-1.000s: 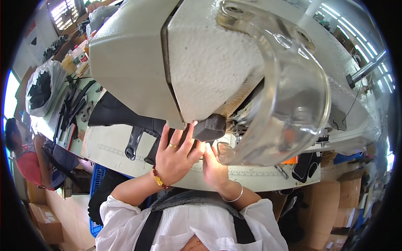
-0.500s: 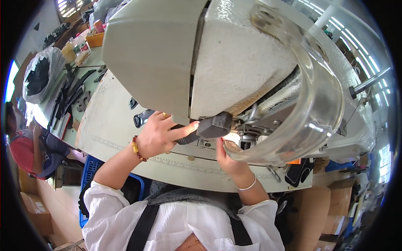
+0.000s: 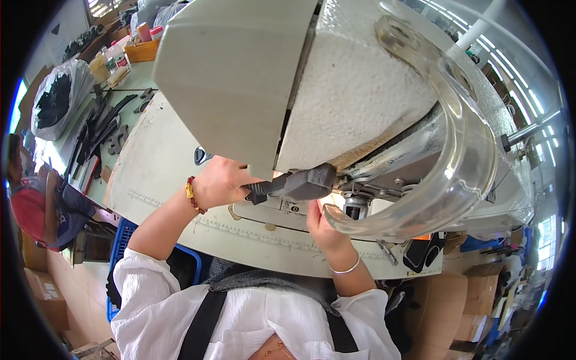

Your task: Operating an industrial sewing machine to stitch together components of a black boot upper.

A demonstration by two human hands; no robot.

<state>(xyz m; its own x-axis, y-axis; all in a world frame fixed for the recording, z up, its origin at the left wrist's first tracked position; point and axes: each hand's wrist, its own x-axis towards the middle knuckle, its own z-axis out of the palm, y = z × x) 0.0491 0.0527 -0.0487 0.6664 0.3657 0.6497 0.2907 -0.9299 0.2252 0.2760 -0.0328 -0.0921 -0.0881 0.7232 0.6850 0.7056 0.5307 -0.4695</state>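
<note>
A pale sewing machine head (image 3: 228,84) with a curved clear guard (image 3: 474,156) fills the upper view. My left hand (image 3: 223,183) reaches in below its left edge, fingers pointing right; a ribbed black lamp neck (image 3: 258,193) and the machine hide their tips. The dark grey lamp head (image 3: 315,182) shines beside the needle area. My right hand (image 3: 327,231) is just below that light, thumb and fingers close together beside the guard's lower end. Whatever they pinch is hidden. A dark scissors-like handle loop (image 3: 202,156) lies behind my left hand.
A ruler strip (image 3: 240,233) runs along the curved table front. Black strips (image 3: 96,132) and a white plastic bag (image 3: 63,99) lie on the left table. A blue crate (image 3: 123,237) stands below. Another person (image 3: 45,210) sits at far left. Dark cases (image 3: 420,252) rest right.
My left hand has drawn back slightly, and its index finger no longer points across the lamp head. My right hand stays near the needle area. The whole view has shifted a little.
</note>
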